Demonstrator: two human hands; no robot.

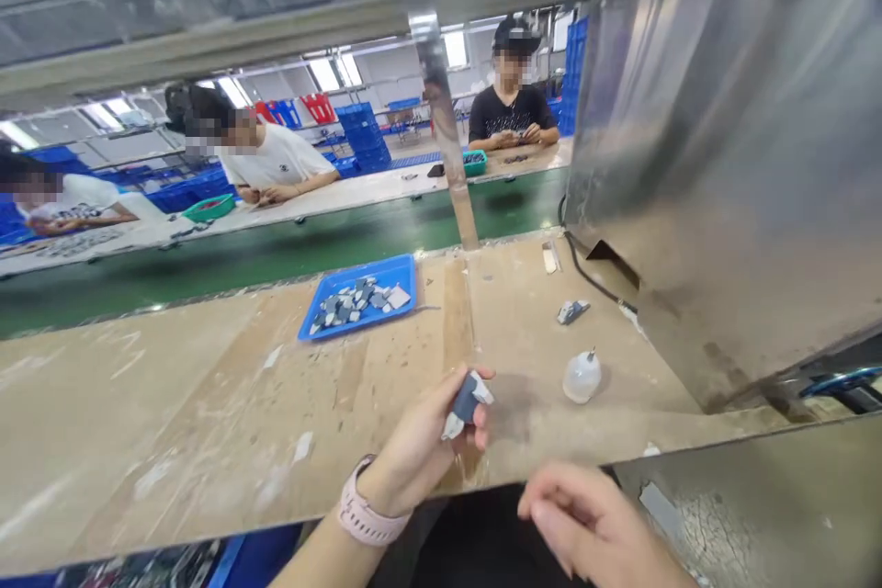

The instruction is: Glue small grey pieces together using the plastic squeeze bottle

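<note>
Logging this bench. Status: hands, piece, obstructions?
Left hand holding grey-and-white piece. Right hand curled, nothing visible inside. Bottle beyond right hand, not between hands.

Bright, diffuse light fills the room, the far windows point(455, 49) blown out to white, with streaky glare on the metal panel point(730, 138), a soft, faint shadow beside the bottle point(582, 378), slight blur on the right hand point(585, 510), and wide-angle stretching towards the edges.
</note>
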